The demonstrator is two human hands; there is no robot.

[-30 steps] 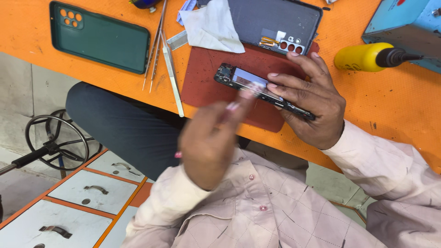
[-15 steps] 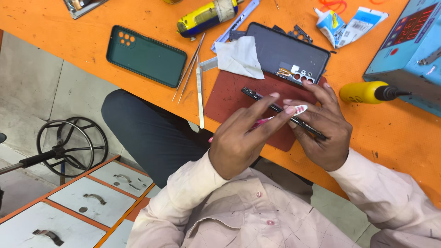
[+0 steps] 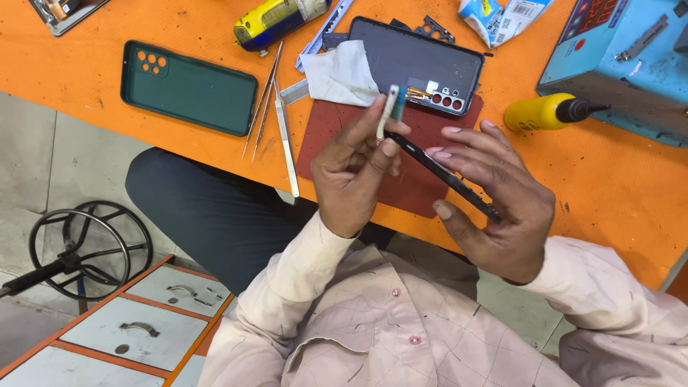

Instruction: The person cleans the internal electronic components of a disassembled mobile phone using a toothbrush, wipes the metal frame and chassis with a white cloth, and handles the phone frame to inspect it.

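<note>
The left hand [image 3: 355, 168] pinches a small white tool [image 3: 388, 111] at the edge of a dark phone frame [image 3: 441, 175] – held edge-on above the red mat [image 3: 337, 132] by the right hand [image 3: 494, 208], fingers spread. The back cover [image 3: 423, 61] already lies off on the table – reassembly looks undone

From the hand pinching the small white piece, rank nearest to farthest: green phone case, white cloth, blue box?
1. White cloth, on the table just beyond the left hand.
2. Green phone case, off to its left.
3. Blue box, far right corner.
</note>
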